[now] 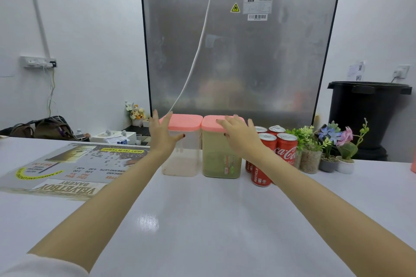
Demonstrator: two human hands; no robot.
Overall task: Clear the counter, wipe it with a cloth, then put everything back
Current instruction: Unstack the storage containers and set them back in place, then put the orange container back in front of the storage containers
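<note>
Two pink-lidded plastic containers stand side by side at the back of the white counter (202,220). The left container (184,159) holds a pale powder, the right container (219,164) a green one. My left hand (162,135) reaches the left side of the pale container with fingers spread, thumb against its front. My right hand (240,135) lies with straight fingers over the lid and right front of the green container. Several red cola cans (283,148) stand right of the containers, partly hidden by my right forearm.
Small potted artificial plants (315,150) and flowers (344,148) line the counter's right side. A bakery menu poster (67,168) lies flat at the left. A steel appliance back (238,51) with a white cable rises behind the containers. A black bin (364,114) stands far right.
</note>
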